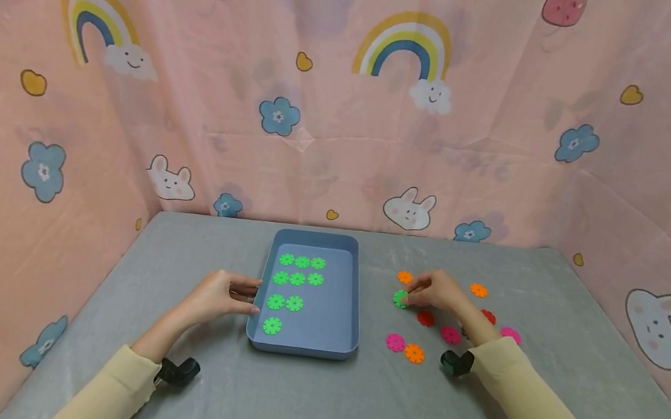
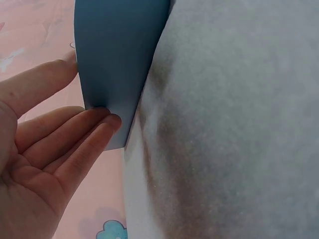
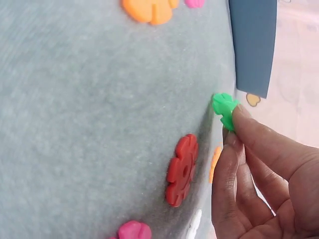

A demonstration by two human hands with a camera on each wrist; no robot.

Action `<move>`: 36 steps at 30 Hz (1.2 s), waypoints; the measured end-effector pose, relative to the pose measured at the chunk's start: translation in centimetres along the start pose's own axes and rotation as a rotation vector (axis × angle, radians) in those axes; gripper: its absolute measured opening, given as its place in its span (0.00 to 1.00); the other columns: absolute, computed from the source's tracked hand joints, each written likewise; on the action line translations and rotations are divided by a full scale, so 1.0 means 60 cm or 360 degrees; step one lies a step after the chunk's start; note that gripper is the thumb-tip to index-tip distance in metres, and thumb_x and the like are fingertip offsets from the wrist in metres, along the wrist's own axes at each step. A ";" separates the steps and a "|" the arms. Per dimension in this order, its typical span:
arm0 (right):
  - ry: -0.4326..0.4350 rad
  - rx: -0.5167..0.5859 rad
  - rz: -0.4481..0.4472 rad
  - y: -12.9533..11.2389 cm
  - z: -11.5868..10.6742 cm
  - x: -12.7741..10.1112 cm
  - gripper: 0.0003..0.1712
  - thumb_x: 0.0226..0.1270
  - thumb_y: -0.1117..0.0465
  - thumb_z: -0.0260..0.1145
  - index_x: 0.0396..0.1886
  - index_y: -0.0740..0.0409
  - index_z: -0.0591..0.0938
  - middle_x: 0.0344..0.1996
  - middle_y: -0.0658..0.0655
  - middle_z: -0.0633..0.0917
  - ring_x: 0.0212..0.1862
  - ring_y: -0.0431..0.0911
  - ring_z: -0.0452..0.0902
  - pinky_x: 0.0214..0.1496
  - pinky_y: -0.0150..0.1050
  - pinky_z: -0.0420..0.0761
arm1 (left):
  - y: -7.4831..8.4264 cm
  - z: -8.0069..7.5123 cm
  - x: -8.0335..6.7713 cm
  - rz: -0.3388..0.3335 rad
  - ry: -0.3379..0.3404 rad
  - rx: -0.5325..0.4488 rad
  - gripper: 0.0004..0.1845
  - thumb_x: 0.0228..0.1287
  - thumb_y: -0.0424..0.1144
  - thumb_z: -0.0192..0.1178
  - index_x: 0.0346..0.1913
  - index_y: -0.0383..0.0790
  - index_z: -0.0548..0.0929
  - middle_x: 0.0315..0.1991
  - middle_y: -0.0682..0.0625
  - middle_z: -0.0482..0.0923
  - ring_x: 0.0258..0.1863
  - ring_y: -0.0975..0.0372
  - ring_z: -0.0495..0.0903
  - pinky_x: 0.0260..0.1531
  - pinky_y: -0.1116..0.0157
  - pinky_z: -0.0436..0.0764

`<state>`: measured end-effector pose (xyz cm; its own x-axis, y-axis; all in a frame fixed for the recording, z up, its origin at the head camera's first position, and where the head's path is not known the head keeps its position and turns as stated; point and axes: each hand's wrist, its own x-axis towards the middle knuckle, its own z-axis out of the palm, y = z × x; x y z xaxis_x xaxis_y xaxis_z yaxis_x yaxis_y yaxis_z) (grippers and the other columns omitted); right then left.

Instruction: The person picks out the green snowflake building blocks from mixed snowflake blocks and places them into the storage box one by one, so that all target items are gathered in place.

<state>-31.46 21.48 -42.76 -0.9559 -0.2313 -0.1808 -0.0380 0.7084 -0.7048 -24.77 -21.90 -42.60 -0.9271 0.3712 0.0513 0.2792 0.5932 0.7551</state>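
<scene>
A blue-grey tray (image 1: 316, 350) holds several green notched discs (image 1: 297, 278) in rows of three, three, two and one. My left hand (image 1: 227, 294) is at the tray's left side; in the left wrist view its fairly straight fingers (image 2: 84, 144) touch the outer wall (image 2: 119, 55). To the right of the tray, my right hand (image 1: 436, 292) pinches another green disc (image 3: 224, 108) between thumb and fingertips. A red disc (image 3: 182, 170) lies on the table close below that hand.
Around the right hand lie orange discs (image 1: 415, 353), pink discs (image 1: 395, 342) and red discs (image 1: 488, 317) on the grey table (image 1: 307, 413). Each wrist wears a black camera (image 1: 457, 363). A pink patterned curtain (image 1: 338, 95) stands behind and at the sides.
</scene>
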 end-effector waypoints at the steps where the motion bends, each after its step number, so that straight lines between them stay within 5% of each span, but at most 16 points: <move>1: -0.0005 0.0008 -0.0003 0.000 0.000 -0.001 0.15 0.53 0.57 0.74 0.37 0.63 0.86 0.29 0.53 0.86 0.29 0.41 0.78 0.36 0.34 0.81 | -0.001 0.000 0.000 0.0004 -0.0003 0.0004 0.31 0.50 0.43 0.73 0.57 0.33 0.79 0.49 0.42 0.83 0.46 0.55 0.84 0.45 0.58 0.83; 14: 0.0028 -0.0049 0.0074 -0.028 -0.013 -0.011 0.18 0.57 0.53 0.71 0.43 0.61 0.86 0.33 0.53 0.87 0.33 0.44 0.79 0.40 0.38 0.80 | 0.003 -0.001 0.000 -0.0016 0.0004 0.0006 0.30 0.50 0.41 0.73 0.57 0.33 0.79 0.48 0.42 0.84 0.46 0.55 0.84 0.45 0.58 0.83; 36: -0.0096 0.0169 -0.0039 -0.105 -0.001 -0.010 0.17 0.57 0.57 0.72 0.43 0.63 0.86 0.35 0.57 0.88 0.39 0.54 0.84 0.47 0.45 0.84 | 0.005 0.000 -0.001 -0.0009 0.0000 0.0023 0.30 0.50 0.41 0.73 0.57 0.33 0.79 0.48 0.42 0.83 0.46 0.55 0.84 0.45 0.58 0.83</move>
<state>-30.63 17.19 -38.19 -0.9357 -0.2895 -0.2015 -0.0269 0.6283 -0.7775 -24.65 -21.75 -42.35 -0.9287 0.3677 0.0471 0.2775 0.6054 0.7460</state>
